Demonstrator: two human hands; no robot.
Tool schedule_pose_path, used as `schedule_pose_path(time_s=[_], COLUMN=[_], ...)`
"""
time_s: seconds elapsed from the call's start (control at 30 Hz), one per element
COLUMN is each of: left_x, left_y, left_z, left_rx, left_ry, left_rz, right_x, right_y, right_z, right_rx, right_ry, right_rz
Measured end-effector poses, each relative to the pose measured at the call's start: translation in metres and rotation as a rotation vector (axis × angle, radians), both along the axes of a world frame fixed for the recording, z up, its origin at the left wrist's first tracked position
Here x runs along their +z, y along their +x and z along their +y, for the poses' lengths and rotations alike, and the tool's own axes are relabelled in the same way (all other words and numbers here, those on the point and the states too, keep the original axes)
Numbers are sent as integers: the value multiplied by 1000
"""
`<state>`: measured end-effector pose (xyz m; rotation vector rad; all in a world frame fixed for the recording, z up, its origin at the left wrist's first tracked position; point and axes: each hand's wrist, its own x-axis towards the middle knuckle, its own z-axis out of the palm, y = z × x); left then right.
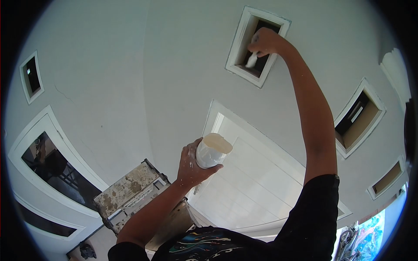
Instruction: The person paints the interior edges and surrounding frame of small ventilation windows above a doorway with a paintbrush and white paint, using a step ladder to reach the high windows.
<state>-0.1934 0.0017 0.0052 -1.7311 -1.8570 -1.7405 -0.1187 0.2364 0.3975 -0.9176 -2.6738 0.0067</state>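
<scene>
My left hand (190, 164) is wrapped round a white plastic container (207, 157) cut open at the top, with pale cream paint inside. White specks dot this hand. Higher up, my right hand (264, 42) grips a paintbrush (252, 59) with a white-coated head, slightly blurred. Its tip points down at the lower inner edge of a white-framed wall opening (234, 52). Most of the brush handle is hidden within my fingers.
A paint-splattered step platform (130, 185) stands at lower left. Below the opening is a white panelled door (248, 174). Another framed opening (379, 108) is at right, and a glazed window (52, 161) at left. Shiny plastic-wrapped items (361, 243) lie at lower right.
</scene>
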Motion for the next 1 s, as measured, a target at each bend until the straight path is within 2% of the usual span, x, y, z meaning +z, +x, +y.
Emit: schedule_pose_path(time_s=[0.03,0.1,0.13,0.2,0.23,0.3,0.43,0.5,0.53,0.57,0.63,0.77,0.83,0.87,0.9,0.97,1.0], left_x=[1,0,-1,-1,-1,0,-1,-3,-4,-5,-4,2,-1,-1,-1,-1,0], left_y=[1,0,0,0,1,2,0,-2,-2,-2,-1,0,0,0,-1,0,-1], left_z=[-1,-1,-1,-1,-1,-2,-1,0,0,0,0,-2,-1,-1,-1,0,0], left_rx=[-8,-8,-5,-3,-1,-1,-18,-18,-21,-22,13,-25,-10,-13,-14,-10,-16], left_ry=[-26,-16,-11,-22,-31,-39,-4,9,18,18,13,-56,-29,-30,-19,0,-13], left_rz=[-30,-28,-26,-30,-33,-28,-39,-25,-12,-15,22,-47,-40,-40,-24,-16,-13], right_x=[-1,-6,-12,-24,-21,-7,2,-13,-12,-8,4,18,6,-9,-7,3,6], right_y=[-1,-9,-12,-15,-13,-12,-21,-26,-25,-22,-18,-25,-27,-22,-20,-17,-17], right_z=[4,21,32,45,47,44,40,46,40,34,16,15,26,22,34,71,59], right_rx=[-2,142,142,93,91,176,147,289,100,98,-27,8,163,22,20,436,436], right_ry=[1,-119,-118,-45,-48,3,-71,219,-8,-8,-173,-129,240,98,98,108,111], right_rz=[1,288,285,67,66,-139,51,-129,-108,-112,-78,85,-308,-183,-184,-360,-360])
